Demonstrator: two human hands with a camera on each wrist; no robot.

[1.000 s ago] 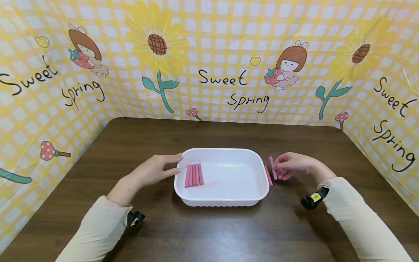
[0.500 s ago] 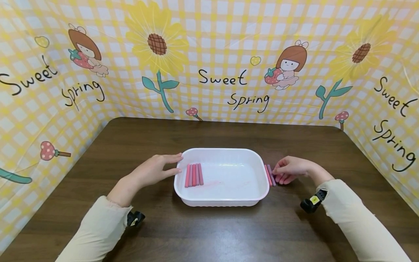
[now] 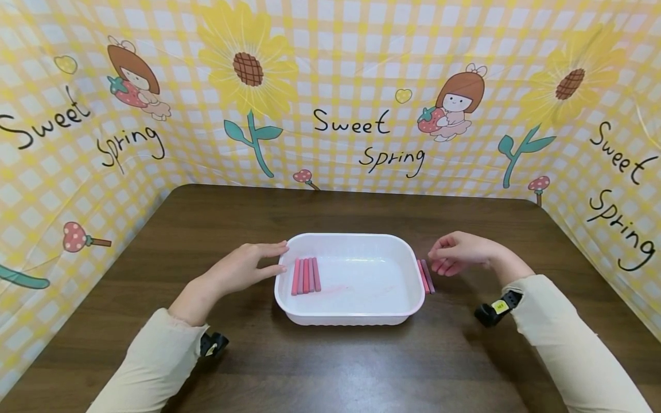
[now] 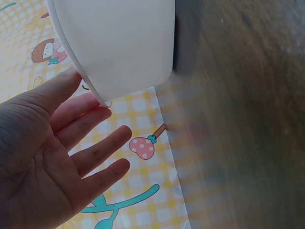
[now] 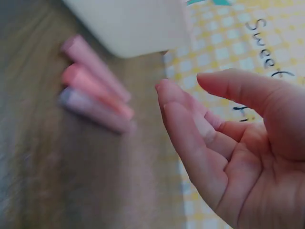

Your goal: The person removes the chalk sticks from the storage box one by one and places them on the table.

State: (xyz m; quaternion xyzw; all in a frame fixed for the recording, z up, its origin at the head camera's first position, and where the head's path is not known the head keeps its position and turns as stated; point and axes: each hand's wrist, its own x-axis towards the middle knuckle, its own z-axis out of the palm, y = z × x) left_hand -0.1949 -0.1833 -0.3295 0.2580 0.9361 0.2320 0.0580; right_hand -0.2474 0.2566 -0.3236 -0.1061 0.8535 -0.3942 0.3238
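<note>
1. Touching the left end of the white tray (image 3: 349, 315) with the left hand (image 3: 240, 265): fingers spread and mostly straight, thumb apart, tips at the rim.
2. Holding nothing in the right hand (image 3: 461, 252): fingers softly bent, thumb away from the fingertips, near the outside sticks (image 5: 95, 88).
3. Lying in a tidy row inside the tray, near its left end: five inside sticks (image 3: 306, 276), pink and dull purple.
4. Lying side by side on the tabletop (image 3: 346, 367), just past the tray's right end: three outside sticks, best seen from the right wrist.
5. Could go wrong with a bump from the right hand: outside sticks rolling out of line.
6. Could also go wrong with a hard push from the left hand: tray sliding into the outside sticks, inside sticks losing their row.
7. Perhaps easy to snap or smear, judging by pink smudges (image 3: 335, 288) on the tray's floor.
8. Reading "Sweet Spring" in black, more than once, on the checked cloth (image 3: 361, 63).
9. Too small to read: marks on the yellow label (image 3: 500, 306) at the right wrist. No brand seen.
</note>
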